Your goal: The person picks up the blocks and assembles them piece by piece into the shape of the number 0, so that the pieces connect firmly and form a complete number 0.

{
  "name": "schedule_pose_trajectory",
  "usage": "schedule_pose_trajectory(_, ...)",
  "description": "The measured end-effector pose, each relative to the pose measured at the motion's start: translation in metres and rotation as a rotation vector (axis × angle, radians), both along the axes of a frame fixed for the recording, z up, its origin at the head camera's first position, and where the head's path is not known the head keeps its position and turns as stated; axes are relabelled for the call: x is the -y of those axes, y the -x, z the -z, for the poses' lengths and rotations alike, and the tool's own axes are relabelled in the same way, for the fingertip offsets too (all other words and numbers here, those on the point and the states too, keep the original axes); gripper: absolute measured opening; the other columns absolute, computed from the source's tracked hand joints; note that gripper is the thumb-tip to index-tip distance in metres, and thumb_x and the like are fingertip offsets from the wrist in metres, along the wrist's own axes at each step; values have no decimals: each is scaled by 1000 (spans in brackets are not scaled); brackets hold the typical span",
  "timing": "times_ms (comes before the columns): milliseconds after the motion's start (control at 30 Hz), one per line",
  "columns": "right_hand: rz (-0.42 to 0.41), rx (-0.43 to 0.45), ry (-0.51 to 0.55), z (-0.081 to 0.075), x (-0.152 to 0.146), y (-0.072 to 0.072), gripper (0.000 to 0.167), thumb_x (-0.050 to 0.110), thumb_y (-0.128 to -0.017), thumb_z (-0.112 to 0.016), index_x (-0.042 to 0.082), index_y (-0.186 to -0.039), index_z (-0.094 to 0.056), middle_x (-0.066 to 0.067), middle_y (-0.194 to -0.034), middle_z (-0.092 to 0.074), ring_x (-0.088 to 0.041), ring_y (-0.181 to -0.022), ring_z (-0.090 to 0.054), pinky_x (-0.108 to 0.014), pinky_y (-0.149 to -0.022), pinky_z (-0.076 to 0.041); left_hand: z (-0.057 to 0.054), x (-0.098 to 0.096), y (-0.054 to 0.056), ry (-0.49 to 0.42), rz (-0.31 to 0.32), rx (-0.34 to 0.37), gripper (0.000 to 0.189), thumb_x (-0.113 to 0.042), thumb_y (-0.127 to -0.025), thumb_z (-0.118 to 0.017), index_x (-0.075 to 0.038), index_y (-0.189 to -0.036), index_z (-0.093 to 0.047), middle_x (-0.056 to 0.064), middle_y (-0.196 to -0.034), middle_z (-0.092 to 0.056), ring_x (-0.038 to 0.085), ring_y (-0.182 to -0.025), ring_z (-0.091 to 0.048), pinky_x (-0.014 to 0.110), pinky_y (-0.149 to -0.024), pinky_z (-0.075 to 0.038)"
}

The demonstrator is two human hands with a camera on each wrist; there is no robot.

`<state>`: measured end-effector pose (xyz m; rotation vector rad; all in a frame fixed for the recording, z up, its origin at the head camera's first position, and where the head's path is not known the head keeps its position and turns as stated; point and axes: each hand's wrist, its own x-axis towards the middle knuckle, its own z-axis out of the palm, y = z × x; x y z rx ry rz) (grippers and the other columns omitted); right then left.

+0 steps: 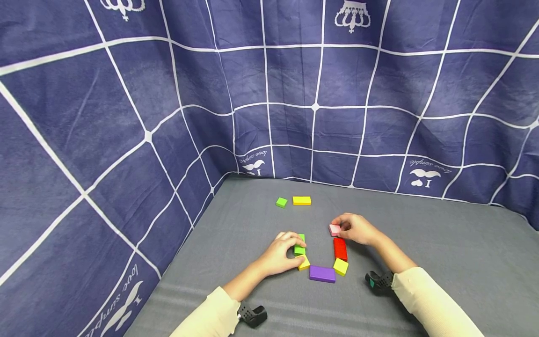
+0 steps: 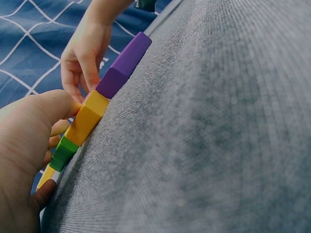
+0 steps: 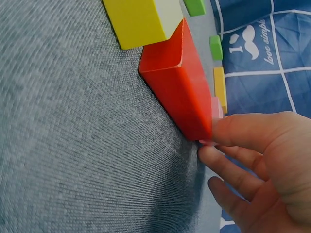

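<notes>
My right hand (image 1: 357, 229) pinches a pink block (image 1: 334, 230) between thumb and fingers, at the far end of a red block (image 1: 340, 249). In the right wrist view, the red block hides most of the pink one. My left hand (image 1: 280, 255) lies over a green block (image 1: 300, 250) and a yellow block (image 1: 303, 263). Its thumb touches the yellow block and its loosely bent fingers reach across the green one. Between the two sides lies a purple block (image 1: 322, 274), with another yellow block (image 1: 341, 267) at its right end.
Farther back on the grey cloth surface (image 1: 252, 220) lie a small green block (image 1: 281, 202) and a long yellow block (image 1: 302, 201). A blue curtain (image 1: 294, 126) with white lines hangs behind and along the left. Each wrist wears a black strap device.
</notes>
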<state>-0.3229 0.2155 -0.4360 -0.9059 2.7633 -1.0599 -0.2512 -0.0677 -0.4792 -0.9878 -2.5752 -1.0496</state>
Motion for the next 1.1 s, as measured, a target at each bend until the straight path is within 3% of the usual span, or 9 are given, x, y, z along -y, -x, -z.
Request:
schedule_pose_trajectory(233,-36,16,-37,-4,2,-2,25,-4,-76,-71,-3,-102,-69,-3,-78,-64,-9,-65,-51,-23,-57,-40,0,0,-1,-4,1,-4,28,-21,-81,-73,-11,-107,-70,2,-115,-62,22,-110,-52,35,-97,-40)
schedule_pose_trajectory(700,-85,22,-80,-7,-1,-2,30,-10,-76,-68,-3,-105,-69,-9,-91,-67,-15,-79,-62,-29,-71,-49,0,-1,0,-1,3,6,28,-21,-81,-73,-11,-107,-70,2,-115,-62,22,-110,-52,36,-97,-40)
schedule_pose_trajectory(1100,-53,19,-68,0,-4,-4,42,-15,-73,-51,-1,-108,-70,-9,-95,-67,-18,-80,-62,-27,-68,-46,0,0,0,-8,2,-8,27,-21,-81,-73,-11,-106,-71,2,-115,-62,22,-109,-52,35,-97,-40)
